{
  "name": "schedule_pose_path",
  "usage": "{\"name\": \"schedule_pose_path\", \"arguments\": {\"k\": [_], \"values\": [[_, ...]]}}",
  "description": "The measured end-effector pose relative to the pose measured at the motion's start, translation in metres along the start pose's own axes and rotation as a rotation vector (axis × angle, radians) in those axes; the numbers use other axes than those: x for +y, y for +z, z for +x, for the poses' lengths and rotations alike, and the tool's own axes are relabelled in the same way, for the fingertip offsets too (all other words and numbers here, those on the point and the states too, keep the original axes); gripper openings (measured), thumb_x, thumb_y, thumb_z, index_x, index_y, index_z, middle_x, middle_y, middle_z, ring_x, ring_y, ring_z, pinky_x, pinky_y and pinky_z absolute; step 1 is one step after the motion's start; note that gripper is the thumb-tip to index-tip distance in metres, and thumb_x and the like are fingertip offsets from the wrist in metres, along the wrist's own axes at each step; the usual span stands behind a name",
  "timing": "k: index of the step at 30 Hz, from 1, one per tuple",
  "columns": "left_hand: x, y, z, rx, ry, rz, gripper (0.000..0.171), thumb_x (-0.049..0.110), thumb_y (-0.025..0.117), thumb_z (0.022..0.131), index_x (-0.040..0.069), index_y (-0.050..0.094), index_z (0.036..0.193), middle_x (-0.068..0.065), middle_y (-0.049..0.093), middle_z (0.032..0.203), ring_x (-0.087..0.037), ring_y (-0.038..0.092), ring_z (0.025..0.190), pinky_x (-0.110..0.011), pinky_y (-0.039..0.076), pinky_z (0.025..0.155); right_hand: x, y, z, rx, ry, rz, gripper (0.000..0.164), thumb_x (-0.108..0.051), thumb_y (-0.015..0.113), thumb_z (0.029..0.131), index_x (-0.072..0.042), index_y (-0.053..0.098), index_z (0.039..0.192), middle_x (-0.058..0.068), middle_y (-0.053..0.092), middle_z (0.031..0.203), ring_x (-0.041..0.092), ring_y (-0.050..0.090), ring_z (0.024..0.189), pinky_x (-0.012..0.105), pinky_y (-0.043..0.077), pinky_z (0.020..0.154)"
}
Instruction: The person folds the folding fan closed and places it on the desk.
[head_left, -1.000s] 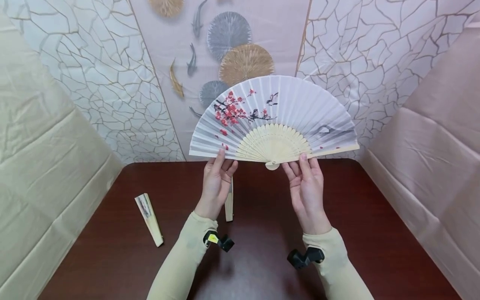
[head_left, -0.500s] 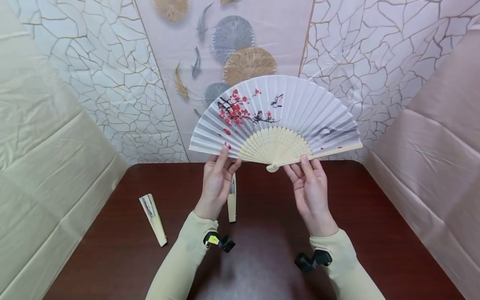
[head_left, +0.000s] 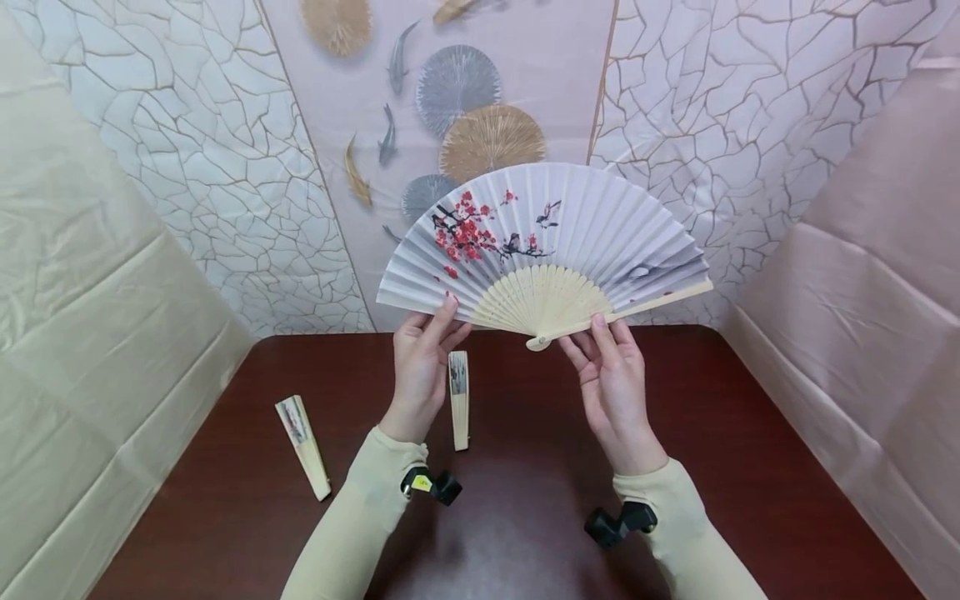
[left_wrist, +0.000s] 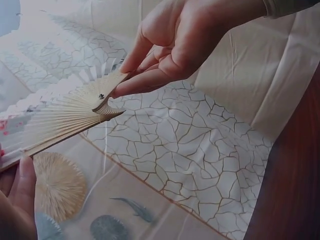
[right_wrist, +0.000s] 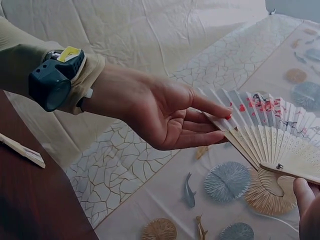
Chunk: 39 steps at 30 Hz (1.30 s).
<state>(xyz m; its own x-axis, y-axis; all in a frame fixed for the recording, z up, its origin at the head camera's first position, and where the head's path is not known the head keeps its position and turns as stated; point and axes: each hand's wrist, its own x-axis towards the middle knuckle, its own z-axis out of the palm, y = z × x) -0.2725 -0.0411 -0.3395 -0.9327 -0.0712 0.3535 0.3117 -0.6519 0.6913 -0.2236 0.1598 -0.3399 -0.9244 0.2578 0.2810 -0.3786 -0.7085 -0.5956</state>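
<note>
Spread wide above the far part of the table is a folding fan (head_left: 570, 217), white with red blossoms, dark birds and pale bamboo ribs. My left hand (head_left: 422, 367) pinches its left outer edge between thumb and fingers. The right outer rib, not far from the pivot, is pinched by my right hand (head_left: 615, 383). In the left wrist view the right hand (left_wrist: 180, 45) grips the rib close to the pivot. The right wrist view shows the left hand (right_wrist: 165, 110) with its thumb on the fan's front and its fingers behind.
Two folded fans lie on the dark red table (head_left: 525, 500): one folded fan (head_left: 303, 450) at the left, another folded fan (head_left: 459, 400) beside the left hand. A patterned cloth backdrop (head_left: 487, 75) stands behind, with beige cloth (head_left: 97, 333) at the sides.
The open fan stays held by both hands. It has tilted slightly, and its right side has drawn in a little. The middle folded fan shows more fully from behind the left hand.
</note>
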Motion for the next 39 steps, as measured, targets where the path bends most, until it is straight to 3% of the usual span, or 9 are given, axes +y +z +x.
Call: {"name": "schedule_pose_path", "arguments": {"k": [9,15,23,28,33,39], "values": [[-0.005,-0.009,-0.004,-0.009,0.0,0.018,0.013,0.001,0.063,0.098,0.002,0.072,0.108,-0.011,0.072,0.102,-0.017,0.072,0.084,-0.03,0.062,0.077,0.009,-0.007,-0.003,0.03,0.048,-0.03,0.019,-0.012,0.055,0.104,-0.006,0.06,0.122,0.006,0.07,0.114,0.018,0.071,0.098,0.035,0.06,0.086],[-0.004,-0.01,0.0,-0.042,-0.006,0.022,0.014,0.002,0.061,0.099,0.004,0.072,0.108,-0.009,0.072,0.103,-0.016,0.072,0.086,-0.028,0.062,0.078,0.011,-0.009,-0.002,-0.003,0.057,-0.065,0.028,-0.011,0.053,0.105,-0.005,0.058,0.132,0.007,0.069,0.118,0.018,0.07,0.1,0.035,0.06,0.088],[-0.004,-0.021,0.002,-0.174,-0.071,0.1,0.038,0.014,0.05,0.107,-0.005,0.052,0.14,-0.015,0.064,0.126,-0.018,0.069,0.102,-0.032,0.058,0.092,0.012,-0.015,0.0,-0.017,0.079,-0.101,0.033,-0.013,0.054,0.105,-0.005,0.057,0.137,0.005,0.069,0.119,0.016,0.068,0.102,0.035,0.059,0.091],[-0.003,-0.028,0.0,-0.211,-0.093,0.13,0.042,0.018,0.048,0.108,-0.005,0.047,0.144,-0.015,0.06,0.133,-0.019,0.066,0.11,-0.04,0.054,0.1,0.013,-0.018,-0.001,-0.034,0.106,-0.139,0.03,-0.014,0.054,0.105,-0.006,0.058,0.134,0.004,0.068,0.12,0.016,0.067,0.102,0.035,0.058,0.092],[-0.001,-0.028,0.002,-0.204,-0.044,0.162,0.041,0.011,0.055,0.104,-0.008,0.049,0.141,-0.014,0.063,0.128,-0.018,0.066,0.107,-0.033,0.058,0.092,0.014,-0.017,0.001,-0.066,0.106,-0.155,0.03,-0.013,0.052,0.106,-0.005,0.056,0.135,0.005,0.068,0.121,0.016,0.066,0.105,0.036,0.058,0.093],[-0.001,-0.029,0.004,-0.131,-0.014,0.191,0.038,0.004,0.06,0.1,-0.008,0.055,0.135,-0.011,0.069,0.118,-0.016,0.068,0.096,-0.031,0.061,0.083,0.016,-0.013,0.003,-0.082,0.126,-0.171,0.032,-0.013,0.051,0.107,-0.005,0.053,0.137,0.003,0.066,0.12,0.016,0.065,0.106,0.036,0.057,0.094]]}}
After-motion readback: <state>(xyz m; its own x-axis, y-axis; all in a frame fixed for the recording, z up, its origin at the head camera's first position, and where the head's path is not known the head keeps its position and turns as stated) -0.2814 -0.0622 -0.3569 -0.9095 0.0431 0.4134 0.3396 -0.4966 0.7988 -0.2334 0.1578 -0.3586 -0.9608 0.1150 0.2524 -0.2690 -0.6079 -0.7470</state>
